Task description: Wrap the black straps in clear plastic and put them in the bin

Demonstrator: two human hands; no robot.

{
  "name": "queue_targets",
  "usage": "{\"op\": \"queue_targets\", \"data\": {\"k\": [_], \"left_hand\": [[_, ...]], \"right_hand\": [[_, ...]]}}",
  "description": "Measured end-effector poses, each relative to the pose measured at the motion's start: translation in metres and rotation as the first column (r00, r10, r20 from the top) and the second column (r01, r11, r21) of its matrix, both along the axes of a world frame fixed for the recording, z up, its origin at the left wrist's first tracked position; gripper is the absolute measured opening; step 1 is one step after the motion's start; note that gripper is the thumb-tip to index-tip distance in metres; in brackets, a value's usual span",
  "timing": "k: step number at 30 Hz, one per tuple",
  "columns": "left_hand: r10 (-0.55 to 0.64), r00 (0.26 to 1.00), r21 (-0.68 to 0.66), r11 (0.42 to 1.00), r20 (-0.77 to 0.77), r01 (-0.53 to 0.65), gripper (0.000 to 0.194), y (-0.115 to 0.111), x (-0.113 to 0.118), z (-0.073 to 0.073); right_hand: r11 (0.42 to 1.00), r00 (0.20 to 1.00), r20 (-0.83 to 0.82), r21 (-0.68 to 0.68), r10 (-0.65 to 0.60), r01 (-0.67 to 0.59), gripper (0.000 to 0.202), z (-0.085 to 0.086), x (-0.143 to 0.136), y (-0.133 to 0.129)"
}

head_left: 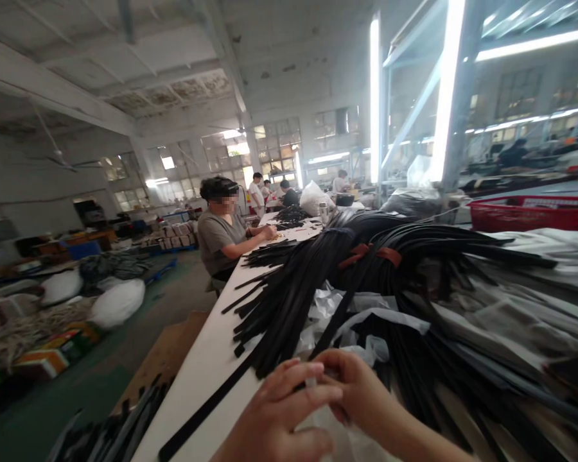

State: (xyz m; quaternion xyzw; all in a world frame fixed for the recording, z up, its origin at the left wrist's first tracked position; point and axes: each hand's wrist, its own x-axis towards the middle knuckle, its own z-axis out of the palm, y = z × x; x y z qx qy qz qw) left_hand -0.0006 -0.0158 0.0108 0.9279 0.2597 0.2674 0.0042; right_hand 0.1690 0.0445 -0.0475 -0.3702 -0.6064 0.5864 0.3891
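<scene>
My left hand (284,410) and my right hand (354,388) meet low in the middle, above the near end of the white table (205,385). Their fingers are bent and pressed together. A small pale bit shows between the left fingers, too blurred to name. The fingers hide whatever the right hand pinches. Just beyond them lies a crumpled clear plastic bag (366,317). One black strap (340,317) runs down over it towards my right hand; whether it is held I cannot tell. Large bundles of black straps (293,289) spread around, one tied with a reddish-brown band (388,255).
A co-worker (224,231) sits along the table's left side, hands on small pieces. A red basket (534,215) stands at the right, beyond white plastic sheeting (553,301). More dark strips (115,427) are below the table's left edge. Lit tubes (376,102) stand upright ahead.
</scene>
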Motion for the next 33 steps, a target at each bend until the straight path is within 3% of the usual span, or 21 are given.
{"op": "queue_targets", "data": {"k": [2, 4, 5, 7, 9, 11, 14, 16, 20, 22, 24, 25, 26, 29, 30, 33], "left_hand": [[-0.065, 0.977, -0.148, 0.984, 0.201, 0.096, 0.01, 0.002, -0.003, -0.009], [0.125, 0.874, -0.401, 0.912, 0.469, 0.084, 0.022, 0.002, -0.008, -0.017], [0.289, 0.772, -0.532, 0.843, 0.566, 0.074, 0.027, 0.002, -0.011, -0.019], [0.571, 0.484, -0.697, 0.707, 0.663, 0.12, 0.03, 0.006, -0.018, -0.02], [0.683, 0.204, -0.713, 0.665, 0.701, 0.222, 0.021, 0.015, -0.027, -0.019], [0.721, -0.003, -0.689, 0.663, 0.693, 0.294, 0.017, 0.026, -0.038, -0.018], [0.75, -0.179, -0.673, 0.653, 0.636, 0.347, 0.015, 0.042, -0.058, -0.018], [0.738, -0.234, -0.67, 0.674, 0.633, 0.311, 0.008, 0.049, -0.069, -0.019], [0.697, -0.249, -0.671, 0.716, 0.672, 0.193, 0.012, 0.053, -0.081, -0.019], [0.715, -0.209, -0.692, 0.699, 0.668, 0.182, 0.017, 0.051, -0.08, -0.019], [0.749, -0.121, -0.727, 0.663, 0.652, 0.179, 0.02, 0.048, -0.073, -0.02], [0.767, -0.062, -0.749, 0.638, 0.638, 0.178, 0.021, 0.046, -0.068, -0.021], [0.784, 0.003, -0.772, 0.611, 0.621, 0.177, 0.022, 0.043, -0.062, -0.023], [0.8, 0.197, -0.823, 0.538, 0.566, 0.179, 0.023, 0.034, -0.039, -0.028], [0.793, 0.277, -0.84, 0.517, 0.543, 0.167, 0.024, 0.031, -0.03, -0.029], [0.72, 0.554, -0.876, 0.481, 0.418, 0.036, 0.028, 0.021, -0.007, -0.033]], "right_hand": [[0.999, 0.997, 0.071, 0.031, -0.029, 0.027, 0.02, -0.006, 0.004, 0.006], [0.996, 0.991, 0.128, 0.079, -0.043, 0.033, 0.021, -0.007, 0.009, 0.011], [0.996, 0.988, 0.152, 0.083, -0.029, 0.017, 0.021, -0.005, 0.011, 0.011], [0.998, 0.981, 0.192, 0.046, 0.032, -0.042, 0.018, -0.001, 0.014, 0.012], [0.994, 0.967, 0.23, -0.017, 0.113, -0.112, 0.015, 0.002, 0.015, 0.013], [0.988, 0.95, 0.271, -0.064, 0.153, -0.141, 0.014, 0.002, 0.017, 0.013], [0.961, 0.913, 0.313, -0.179, 0.261, -0.213, 0.012, 0.002, 0.021, 0.008], [0.89, 0.866, 0.271, -0.306, 0.421, -0.337, 0.007, 0.007, 0.024, -0.001], [0.63, 0.654, 0.129, -0.459, 0.745, -0.627, 0.007, 0.027, 0.029, -0.025], [0.513, 0.534, 0.09, -0.453, 0.84, -0.73, 0.017, 0.035, 0.031, -0.033], [0.448, 0.482, 0.029, -0.42, 0.876, -0.789, 0.036, 0.037, 0.031, -0.034], [0.466, 0.509, -0.005, -0.394, 0.861, -0.792, 0.045, 0.035, 0.03, -0.031], [0.53, 0.578, -0.034, -0.357, 0.816, -0.769, 0.051, 0.033, 0.029, -0.027], [0.837, 0.867, -0.066, -0.232, 0.495, -0.495, 0.056, 0.022, 0.023, -0.012], [0.903, 0.923, -0.065, -0.195, 0.379, -0.384, 0.058, 0.019, 0.021, -0.007], [0.964, 0.972, -0.068, -0.133, 0.224, -0.231, 0.055, 0.012, 0.013, -0.002]]}}
